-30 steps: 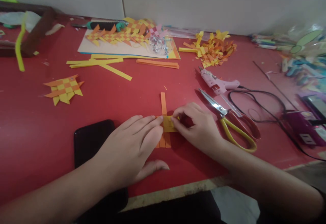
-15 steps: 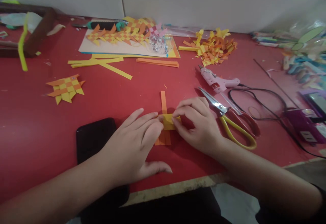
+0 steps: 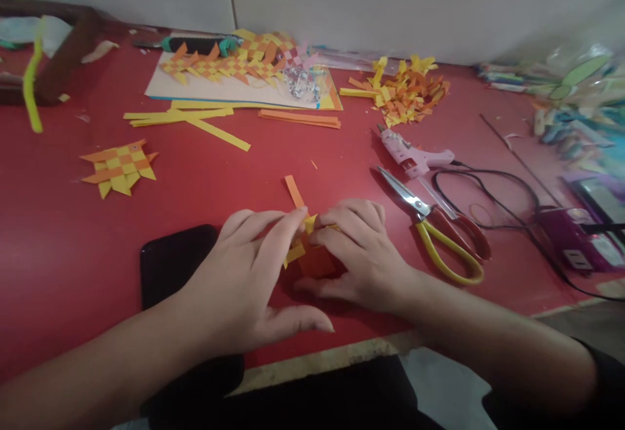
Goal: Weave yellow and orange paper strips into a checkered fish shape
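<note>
Close to the table's front edge lies a small woven piece of orange and yellow paper strips [image 3: 316, 262]. One orange strip sticks out at its far side. My left hand [image 3: 249, 277] reaches over the piece from the left, its fingertips at the strips and its thumb stretched out free. From the right, the fingers of my right hand [image 3: 364, 251] pinch the yellow strip at the weave, thumb near the orange lower part. Fingers cover much of the weave. A finished woven paper fish [image 3: 120, 168] lies farther left.
Scissors [image 3: 430, 225] and a pink glue gun [image 3: 413, 155] with a black cord lie right of my hands. A black phone [image 3: 173, 264] is partly under my left arm. Yellow strips [image 3: 180, 117], orange strips [image 3: 300, 118] and a scrap pile [image 3: 410, 91] lie farther back.
The woven piece has turned, its far orange strip now leaning left. My right hand has shifted left and closer in, its thumb lower. The whole view has moved slightly.
</note>
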`<control>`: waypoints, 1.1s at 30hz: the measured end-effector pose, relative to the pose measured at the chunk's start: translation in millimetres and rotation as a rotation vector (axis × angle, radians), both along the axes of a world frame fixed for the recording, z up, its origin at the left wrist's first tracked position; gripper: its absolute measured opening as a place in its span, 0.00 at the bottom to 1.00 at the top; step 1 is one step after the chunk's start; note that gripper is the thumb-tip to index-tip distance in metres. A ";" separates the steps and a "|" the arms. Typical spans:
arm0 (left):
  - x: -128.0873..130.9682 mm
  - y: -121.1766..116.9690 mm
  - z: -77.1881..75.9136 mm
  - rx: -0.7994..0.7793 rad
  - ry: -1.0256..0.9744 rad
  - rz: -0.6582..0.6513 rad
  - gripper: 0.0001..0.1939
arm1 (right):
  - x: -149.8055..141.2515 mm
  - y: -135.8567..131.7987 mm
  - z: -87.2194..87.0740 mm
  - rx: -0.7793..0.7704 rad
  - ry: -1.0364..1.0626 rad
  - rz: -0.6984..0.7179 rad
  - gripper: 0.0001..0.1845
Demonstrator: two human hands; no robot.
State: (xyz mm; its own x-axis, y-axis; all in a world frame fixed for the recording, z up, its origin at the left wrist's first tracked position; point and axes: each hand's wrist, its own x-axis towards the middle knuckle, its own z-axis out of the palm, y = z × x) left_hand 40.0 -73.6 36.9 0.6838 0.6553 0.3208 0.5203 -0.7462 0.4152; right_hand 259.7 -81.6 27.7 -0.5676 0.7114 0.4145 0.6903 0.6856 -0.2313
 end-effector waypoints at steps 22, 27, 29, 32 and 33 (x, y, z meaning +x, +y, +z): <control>0.0 -0.8 5.4 0.176 0.024 -0.039 0.22 | 10.0 3.8 5.0 -0.275 0.139 -0.196 0.06; 1.4 -0.9 6.5 0.209 0.064 -0.055 0.27 | 10.0 4.2 3.5 -0.288 0.119 -0.213 0.06; 2.1 -1.4 6.2 0.234 0.073 -0.057 0.31 | 10.0 4.0 4.1 -0.293 0.117 -0.210 0.05; 2.3 -2.2 5.4 0.247 0.093 -0.075 0.34 | 10.5 3.8 4.4 -0.297 0.119 -0.212 0.04; 2.1 -2.3 5.1 0.242 0.099 -0.080 0.35 | 10.7 3.7 4.3 -0.294 0.120 -0.214 0.04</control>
